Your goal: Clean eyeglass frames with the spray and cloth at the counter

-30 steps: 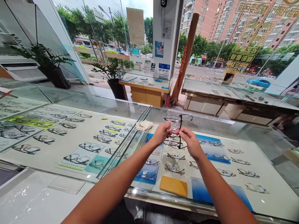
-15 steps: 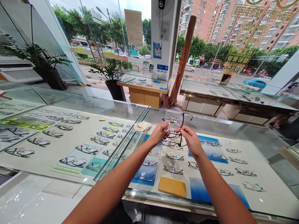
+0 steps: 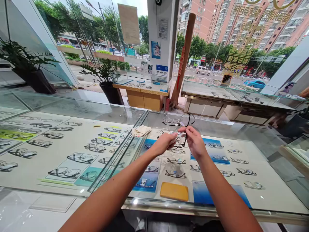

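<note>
Both my hands are raised over a glass display counter [image 3: 79, 111]. Between them is a pair of black-framed glasses [image 3: 187, 120]. My right hand [image 3: 194, 141] pinches the frame from the right, fingers closed on it. My left hand [image 3: 165, 143] is closed too, its fingertips meeting the glasses at the lens; something small and pale shows at its fingertips, too small to name. The hands almost touch each other.
Under the glass lie several rows of glasses on white and blue mats, plus a yellow pad [image 3: 174, 191]. A folded beige cloth [image 3: 141, 130] lies on the counter top left of my hands. Beyond stand a second counter [image 3: 142, 93], potted plants [image 3: 106, 75] and shop windows.
My hands have drawn closer together and the glasses have tipped; my left fingertips now sit lower on the lens. The view has shifted slightly to the right.
</note>
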Motion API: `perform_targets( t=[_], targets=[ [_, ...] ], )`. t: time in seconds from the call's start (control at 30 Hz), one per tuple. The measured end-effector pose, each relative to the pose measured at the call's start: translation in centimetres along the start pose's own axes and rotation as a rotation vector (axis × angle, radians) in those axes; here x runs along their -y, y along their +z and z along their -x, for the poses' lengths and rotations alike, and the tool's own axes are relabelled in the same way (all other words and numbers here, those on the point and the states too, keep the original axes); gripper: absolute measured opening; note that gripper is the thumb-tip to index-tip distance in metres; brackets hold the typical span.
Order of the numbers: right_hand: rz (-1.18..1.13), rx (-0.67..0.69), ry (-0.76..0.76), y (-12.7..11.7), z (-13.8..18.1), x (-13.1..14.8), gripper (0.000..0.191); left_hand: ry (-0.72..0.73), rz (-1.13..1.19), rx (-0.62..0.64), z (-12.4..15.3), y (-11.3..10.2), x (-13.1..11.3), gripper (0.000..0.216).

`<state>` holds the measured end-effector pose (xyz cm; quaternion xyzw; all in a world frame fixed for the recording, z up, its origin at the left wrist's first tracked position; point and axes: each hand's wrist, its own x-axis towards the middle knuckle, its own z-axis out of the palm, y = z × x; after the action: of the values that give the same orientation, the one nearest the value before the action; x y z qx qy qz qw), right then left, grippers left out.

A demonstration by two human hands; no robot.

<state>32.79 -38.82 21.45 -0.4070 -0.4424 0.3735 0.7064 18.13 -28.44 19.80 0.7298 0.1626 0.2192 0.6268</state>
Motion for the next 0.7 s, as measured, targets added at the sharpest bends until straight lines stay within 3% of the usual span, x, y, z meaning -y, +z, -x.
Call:
perform_targets(
  t=[0.13,0.2,0.3,0.4,0.47,0.6,0.7],
  targets=[
    [-0.018,0.003,0.001,-0.1,0.0,0.1,0.026,0.017,0.015,0.006,0.2,-1.7,-1.0,0.067],
    [-0.042,-0.011,0.002,-0.2,0.0,0.3,0.025,0.047,0.046,-0.114,0.0,-3.9,-1.2,0.065],
    [-0.092,-0.030,0.008,-0.5,-0.1,0.5,0.020,0.114,0.029,-0.510,-0.6,-8.7,-0.5,0.050],
    [-0.127,-0.045,0.029,-0.7,-0.1,0.8,0.018,0.105,-0.225,-0.985,-0.9,-13.7,1.1,0.024],
    [-0.130,-0.053,0.033,-0.9,-0.1,1.0,0.017,0.041,-0.315,-1.129,-0.6,-16.1,2.2,0.020],
    [-0.104,-0.057,0.023,-1.2,-0.2,1.0,0.018,-0.209,-0.544,-1.195,0.8,-18.4,3.6,0.017],
    [-0.079,-0.079,0.023,-1.6,-0.3,0.9,0.019,-0.296,-0.585,-1.228,1.7,-18.8,4.2,0.014]
  ],
)
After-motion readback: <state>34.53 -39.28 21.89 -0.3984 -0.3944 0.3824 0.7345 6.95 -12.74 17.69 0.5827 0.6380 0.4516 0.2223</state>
